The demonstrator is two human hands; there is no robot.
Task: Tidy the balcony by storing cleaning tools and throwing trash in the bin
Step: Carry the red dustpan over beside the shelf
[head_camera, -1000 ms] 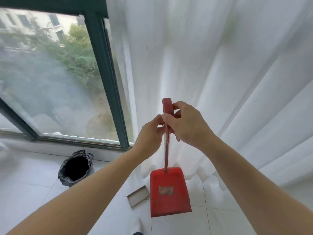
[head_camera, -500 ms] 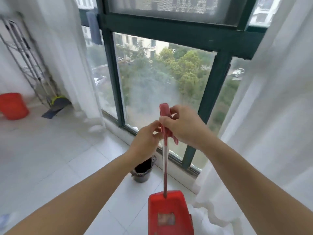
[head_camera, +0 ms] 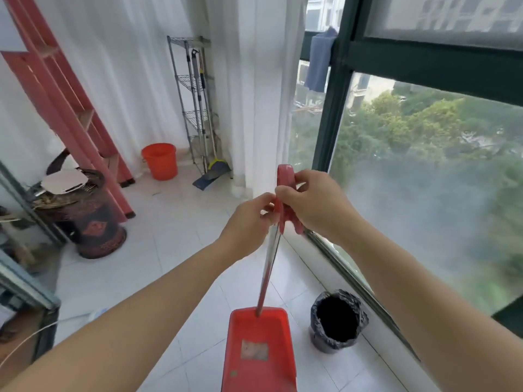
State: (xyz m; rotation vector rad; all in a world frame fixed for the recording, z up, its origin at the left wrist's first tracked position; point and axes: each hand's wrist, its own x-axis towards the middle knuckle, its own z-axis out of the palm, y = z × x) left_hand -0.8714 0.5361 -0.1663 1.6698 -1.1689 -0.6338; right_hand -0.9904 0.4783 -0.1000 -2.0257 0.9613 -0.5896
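A red dustpan (head_camera: 259, 352) hangs in front of me from a long thin handle with a red grip on top. My right hand (head_camera: 317, 206) is closed around that red grip. My left hand (head_camera: 249, 222) pinches the handle just below it. A small bin lined with a black bag (head_camera: 338, 321) stands on the floor by the window, right of the dustpan. At the far end a broom with a blue head (head_camera: 210, 172) leans against a wire rack (head_camera: 195, 103).
An orange bucket (head_camera: 160, 161) sits beside the rack. A red ladder (head_camera: 65, 108) leans at the left, with a dark drum (head_camera: 93, 219) at its foot. White curtains and the green-framed window (head_camera: 336, 108) line the right side. White tiled floor (head_camera: 169, 244) runs down the middle.
My view has swung left, from the curtain and window to the length of the balcony. Both hands keep their hold on the dustpan handle. The bin now lies right of the dustpan.
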